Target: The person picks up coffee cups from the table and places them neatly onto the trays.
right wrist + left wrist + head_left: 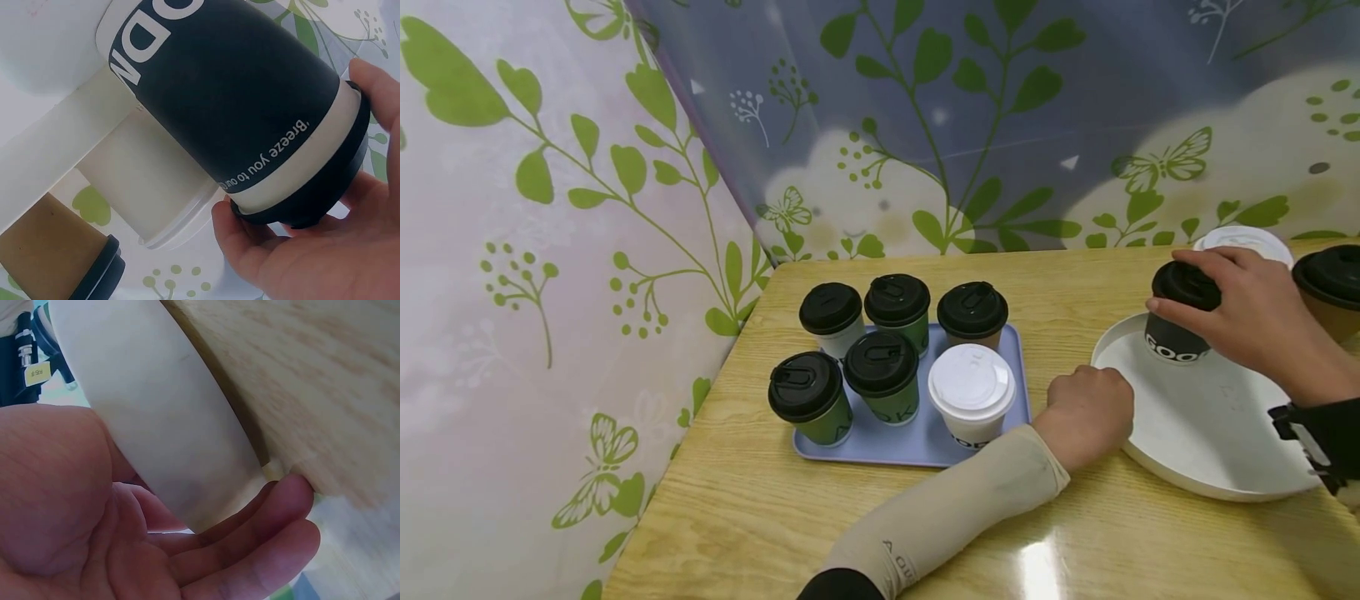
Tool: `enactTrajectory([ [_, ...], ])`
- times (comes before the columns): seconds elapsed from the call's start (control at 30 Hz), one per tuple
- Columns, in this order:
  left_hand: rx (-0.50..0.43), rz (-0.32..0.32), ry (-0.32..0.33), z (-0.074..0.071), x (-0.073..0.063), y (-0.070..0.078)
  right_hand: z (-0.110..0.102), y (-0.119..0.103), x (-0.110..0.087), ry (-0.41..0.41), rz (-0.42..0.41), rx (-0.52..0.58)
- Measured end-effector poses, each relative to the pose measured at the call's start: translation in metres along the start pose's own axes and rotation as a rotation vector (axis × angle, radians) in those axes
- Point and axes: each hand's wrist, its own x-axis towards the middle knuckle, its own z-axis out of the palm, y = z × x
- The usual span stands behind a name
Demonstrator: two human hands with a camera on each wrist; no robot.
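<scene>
My right hand (1255,312) grips a black paper cup (1176,340) by its black lid, thumb on one side and fingers on the other. The cup is over the far part of a round white tray (1217,442); I cannot tell if its base touches. In the right wrist view the dark sleeve of the cup (231,94) carries white lettering. At the tray's left edge is my left hand (1090,412), holding the rim. Seen from the left wrist, its fingers (250,544) curl around the tray's side wall (162,412).
Left of the round tray lies a blue rectangular tray (917,442) with several lidded cups, one white-lidded (972,387). Behind the round tray stand a white-lidded cup (150,169) and a brown cup (53,247). Patterned walls (865,125) border the wooden table (722,500).
</scene>
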Motion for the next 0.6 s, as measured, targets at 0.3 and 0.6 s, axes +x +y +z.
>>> enactTrajectory([
  [0.3, -0.015, -0.003, -0.015, -0.001, -0.001, -0.002, 0.002, 0.006, 0.0, -0.043, 0.024, -0.066],
  [0.6, -0.045, -0.009, -0.044, 0.002, -0.003, -0.002, -0.013, 0.005, -0.02, -0.015, 0.07, -0.027],
])
